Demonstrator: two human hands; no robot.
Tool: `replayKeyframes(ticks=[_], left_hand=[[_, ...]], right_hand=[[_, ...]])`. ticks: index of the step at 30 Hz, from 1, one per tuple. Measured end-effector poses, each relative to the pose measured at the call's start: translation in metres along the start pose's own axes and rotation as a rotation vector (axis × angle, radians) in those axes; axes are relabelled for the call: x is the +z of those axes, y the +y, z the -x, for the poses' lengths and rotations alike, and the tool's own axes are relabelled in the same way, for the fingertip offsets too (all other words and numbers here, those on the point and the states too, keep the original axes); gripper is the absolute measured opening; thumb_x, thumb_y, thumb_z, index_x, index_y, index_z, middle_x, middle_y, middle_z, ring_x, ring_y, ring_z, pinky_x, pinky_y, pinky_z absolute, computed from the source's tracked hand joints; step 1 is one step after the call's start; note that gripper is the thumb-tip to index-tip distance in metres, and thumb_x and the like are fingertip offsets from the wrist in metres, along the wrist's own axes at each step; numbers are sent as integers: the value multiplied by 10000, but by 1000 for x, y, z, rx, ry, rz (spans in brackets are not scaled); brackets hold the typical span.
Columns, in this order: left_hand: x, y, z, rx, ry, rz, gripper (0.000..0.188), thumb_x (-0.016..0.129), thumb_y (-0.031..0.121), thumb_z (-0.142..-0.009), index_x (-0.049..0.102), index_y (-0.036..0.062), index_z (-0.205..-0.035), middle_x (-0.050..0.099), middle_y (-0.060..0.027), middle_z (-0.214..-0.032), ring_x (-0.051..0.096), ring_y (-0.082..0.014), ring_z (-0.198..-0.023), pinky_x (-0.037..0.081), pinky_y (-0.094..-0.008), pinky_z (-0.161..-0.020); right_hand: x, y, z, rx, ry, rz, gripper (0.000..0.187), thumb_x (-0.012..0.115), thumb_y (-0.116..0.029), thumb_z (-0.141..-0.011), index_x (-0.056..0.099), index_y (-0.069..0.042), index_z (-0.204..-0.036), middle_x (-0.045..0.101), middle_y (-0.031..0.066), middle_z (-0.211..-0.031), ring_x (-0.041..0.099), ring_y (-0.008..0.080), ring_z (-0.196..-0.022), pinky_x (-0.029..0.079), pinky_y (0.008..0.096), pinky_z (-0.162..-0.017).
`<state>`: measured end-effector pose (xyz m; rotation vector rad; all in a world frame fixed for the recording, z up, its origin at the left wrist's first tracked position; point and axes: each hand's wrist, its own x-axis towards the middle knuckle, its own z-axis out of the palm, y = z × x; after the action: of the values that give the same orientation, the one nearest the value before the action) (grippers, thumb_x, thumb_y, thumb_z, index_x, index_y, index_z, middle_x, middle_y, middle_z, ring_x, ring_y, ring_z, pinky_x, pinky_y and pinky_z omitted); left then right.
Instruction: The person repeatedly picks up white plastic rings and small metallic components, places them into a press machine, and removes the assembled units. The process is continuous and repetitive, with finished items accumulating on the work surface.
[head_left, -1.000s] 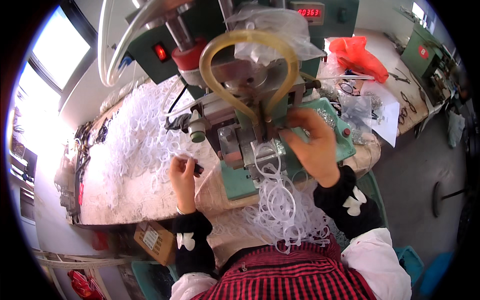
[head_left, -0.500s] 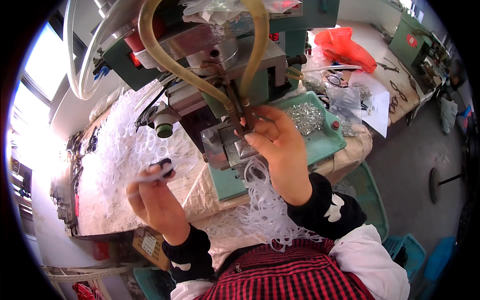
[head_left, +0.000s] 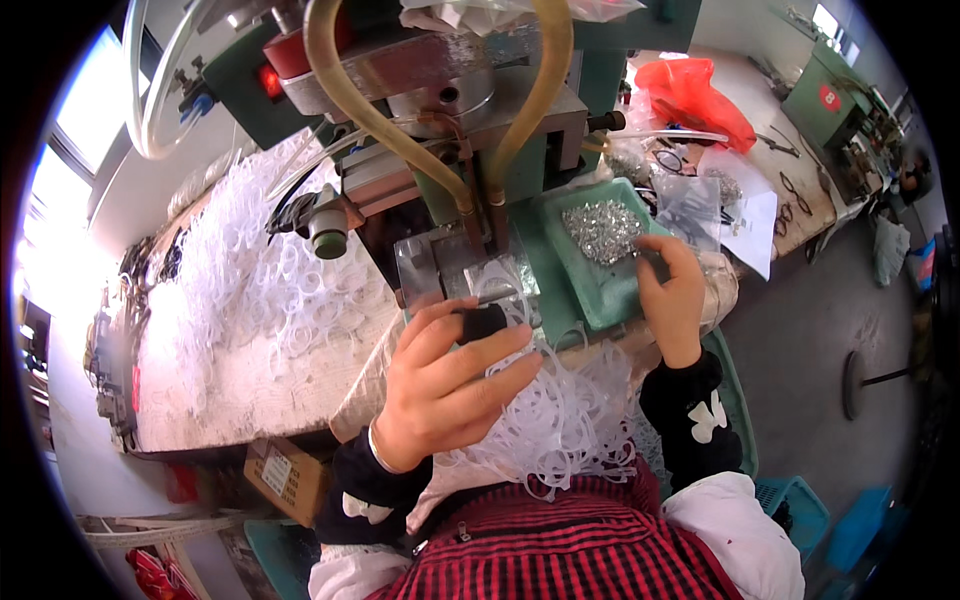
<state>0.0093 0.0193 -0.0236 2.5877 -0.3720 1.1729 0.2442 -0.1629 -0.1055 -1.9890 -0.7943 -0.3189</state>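
My left hand point(head_left: 445, 385) is closed around a small black-handled tool point(head_left: 483, 322), its tip resting at the metal die block point(head_left: 462, 268) of a green press machine point(head_left: 455, 110). A clear plastic ring piece point(head_left: 495, 285) lies on that block. My right hand point(head_left: 672, 293) reaches into a green tray point(head_left: 585, 290) holding a heap of small shiny metal bits point(head_left: 603, 228), its fingertips pinched at the heap's right edge. A bundle of clear plastic rings point(head_left: 565, 420) lies in my lap below both hands.
A big pile of clear plastic rings point(head_left: 265, 285) covers the bench to the left. Two yellowish hoses point(head_left: 350, 95) loop from the machine. A red bag point(head_left: 700, 95), papers and tools lie on the table at the right. A cardboard box point(head_left: 285, 478) sits under the bench.
My left hand has come in from the left with the black tool to the die block. My right hand left the block and went right to the tray of metal bits.
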Motion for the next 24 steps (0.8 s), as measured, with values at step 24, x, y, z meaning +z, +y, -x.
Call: replayKeyframes(ticks=[24], left_hand=[[-66, -85, 86, -616, 51, -666, 85, 691, 6, -771, 696, 73, -823, 676, -67, -878, 602, -303, -876, 465, -414, -810]], right_hand=[[24, -14, 5, 77, -32, -198, 143, 679, 6, -887, 712, 5, -1026, 723, 62, -938, 666, 147, -893, 500, 275, -861]])
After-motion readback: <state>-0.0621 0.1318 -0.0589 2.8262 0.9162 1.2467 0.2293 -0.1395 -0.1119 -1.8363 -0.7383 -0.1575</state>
